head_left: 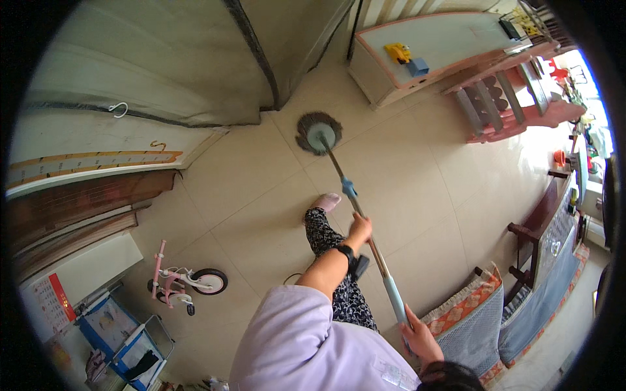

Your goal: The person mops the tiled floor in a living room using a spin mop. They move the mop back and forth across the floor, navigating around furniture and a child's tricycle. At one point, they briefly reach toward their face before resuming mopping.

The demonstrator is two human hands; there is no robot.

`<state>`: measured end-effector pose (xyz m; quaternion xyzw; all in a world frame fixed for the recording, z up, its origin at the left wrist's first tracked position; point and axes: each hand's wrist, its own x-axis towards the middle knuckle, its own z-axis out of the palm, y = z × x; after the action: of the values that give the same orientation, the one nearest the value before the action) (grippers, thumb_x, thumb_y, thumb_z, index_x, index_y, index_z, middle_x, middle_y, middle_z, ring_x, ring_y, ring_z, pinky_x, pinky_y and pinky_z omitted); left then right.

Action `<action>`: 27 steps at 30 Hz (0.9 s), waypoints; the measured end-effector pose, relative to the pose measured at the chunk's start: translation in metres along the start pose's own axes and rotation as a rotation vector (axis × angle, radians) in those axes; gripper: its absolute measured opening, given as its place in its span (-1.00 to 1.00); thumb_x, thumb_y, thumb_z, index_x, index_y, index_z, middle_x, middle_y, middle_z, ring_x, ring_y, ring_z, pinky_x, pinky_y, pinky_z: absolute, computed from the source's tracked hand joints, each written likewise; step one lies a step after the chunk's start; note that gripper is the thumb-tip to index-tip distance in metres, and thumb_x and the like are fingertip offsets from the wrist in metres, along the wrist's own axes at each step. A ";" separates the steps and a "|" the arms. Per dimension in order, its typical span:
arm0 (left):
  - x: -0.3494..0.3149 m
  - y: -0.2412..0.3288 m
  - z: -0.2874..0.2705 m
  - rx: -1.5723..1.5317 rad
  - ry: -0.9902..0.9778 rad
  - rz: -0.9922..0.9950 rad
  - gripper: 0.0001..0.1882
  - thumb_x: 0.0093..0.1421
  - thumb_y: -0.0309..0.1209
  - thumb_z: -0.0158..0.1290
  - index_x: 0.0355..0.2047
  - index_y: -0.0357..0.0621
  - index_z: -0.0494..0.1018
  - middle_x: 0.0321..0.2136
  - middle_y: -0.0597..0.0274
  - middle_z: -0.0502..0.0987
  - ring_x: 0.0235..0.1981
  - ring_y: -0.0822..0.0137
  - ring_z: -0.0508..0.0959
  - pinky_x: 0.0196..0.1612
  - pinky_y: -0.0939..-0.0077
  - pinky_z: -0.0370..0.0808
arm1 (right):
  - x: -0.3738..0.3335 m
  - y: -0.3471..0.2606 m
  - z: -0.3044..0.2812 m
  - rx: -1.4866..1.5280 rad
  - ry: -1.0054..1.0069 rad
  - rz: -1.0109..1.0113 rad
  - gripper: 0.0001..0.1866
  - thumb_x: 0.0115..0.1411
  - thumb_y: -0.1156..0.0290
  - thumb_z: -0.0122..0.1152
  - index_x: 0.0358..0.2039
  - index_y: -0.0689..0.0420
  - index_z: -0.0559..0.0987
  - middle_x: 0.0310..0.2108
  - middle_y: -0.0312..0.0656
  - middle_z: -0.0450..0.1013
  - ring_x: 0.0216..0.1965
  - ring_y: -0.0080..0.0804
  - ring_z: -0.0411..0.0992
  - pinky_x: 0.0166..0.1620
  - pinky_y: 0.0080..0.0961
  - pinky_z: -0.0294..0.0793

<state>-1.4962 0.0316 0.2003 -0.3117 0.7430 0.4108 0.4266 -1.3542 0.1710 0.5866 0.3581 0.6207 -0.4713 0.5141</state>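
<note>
A long-handled mop runs slantwise across the floor. Its round mop head (320, 135) has a dark grey fringe and a pale blue-green disc, and it lies flat on the tiles near the grey curtain. Partway up the metal pole (376, 252), below the light blue collar (349, 188), my left hand (359, 229) is closed around it. My right hand (420, 335) grips the light blue handle (396, 298) at the upper end. A dark band with a watch is on my left wrist.
A pink child's bike (186, 281) stands at the left. The grey curtain (169, 65) hangs at the far left, with a white-topped cabinet (430, 45) beside it. A pink slide-like frame (521, 107) and a covered wooden bench (469, 326) line the right. My sock-covered foot (328, 201) is near the pole.
</note>
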 end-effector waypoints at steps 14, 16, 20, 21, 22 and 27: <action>-0.121 -0.068 0.067 -0.148 -0.756 -0.378 -0.63 0.14 -0.25 0.17 -0.20 -0.19 0.32 -0.41 0.01 0.62 -0.35 0.16 0.68 -0.23 0.19 0.64 | -0.075 0.136 0.027 -0.082 0.218 0.086 -0.39 0.32 0.37 0.04 0.37 0.09 0.19 -0.47 -0.32 0.47 -0.51 -0.59 0.42 -0.43 -0.55 0.46; -0.106 -0.055 0.037 -0.110 -0.562 -0.329 -0.49 0.18 -0.29 0.13 0.00 -0.27 0.18 -0.38 -0.12 0.59 -0.37 0.05 0.68 -0.36 0.12 0.67 | -0.058 0.110 0.027 -0.136 0.199 0.018 -0.39 0.32 0.38 0.05 0.36 0.10 0.21 -0.46 -0.32 0.49 -0.49 -0.59 0.44 -0.40 -0.56 0.47; -0.027 -0.003 -0.049 -0.304 -0.375 -0.156 -0.43 0.29 -0.28 -0.05 0.15 -0.20 -0.09 -0.32 -0.28 0.53 -0.59 -0.15 0.62 -0.64 -0.05 0.61 | -0.013 0.012 0.023 -0.284 0.175 -0.323 -0.40 0.30 0.38 0.05 0.35 0.11 0.24 -0.42 -0.31 0.53 -0.44 -0.60 0.47 -0.35 -0.57 0.50; -0.011 0.010 -0.072 -0.351 -0.340 -0.133 -0.41 0.30 -0.27 -0.06 0.16 -0.23 -0.09 -0.31 -0.27 0.54 -0.58 -0.14 0.62 -0.66 -0.04 0.61 | -0.003 -0.021 0.015 -0.362 0.128 -0.166 -0.41 0.30 0.39 0.06 0.35 0.08 0.25 -0.43 -0.32 0.52 -0.47 -0.60 0.44 -0.37 -0.56 0.49; 0.006 0.023 -0.096 -0.400 -0.304 -0.109 -0.39 0.30 -0.25 -0.07 0.17 -0.27 -0.10 -0.31 -0.25 0.54 -0.58 -0.12 0.62 -0.67 -0.03 0.60 | 0.008 -0.056 0.009 -0.438 0.090 0.053 -0.41 0.29 0.40 0.07 0.34 0.05 0.26 -0.44 -0.33 0.51 -0.49 -0.61 0.42 -0.39 -0.56 0.48; 0.056 0.034 -0.209 -0.509 -0.100 -0.133 -0.40 0.29 -0.22 -0.06 0.14 -0.36 -0.02 -0.31 -0.27 0.55 -0.53 -0.10 0.63 -0.61 0.02 0.62 | 0.047 -0.200 0.024 -0.498 -0.142 -0.109 -0.35 0.33 0.36 0.09 0.40 -0.05 0.14 -0.56 -0.36 0.36 -0.62 -0.55 0.35 -0.53 -0.50 0.39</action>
<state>-1.6277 -0.1425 0.2242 -0.4366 0.5717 0.5703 0.3966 -1.5424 0.0864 0.5838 0.1524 0.6983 -0.3550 0.6026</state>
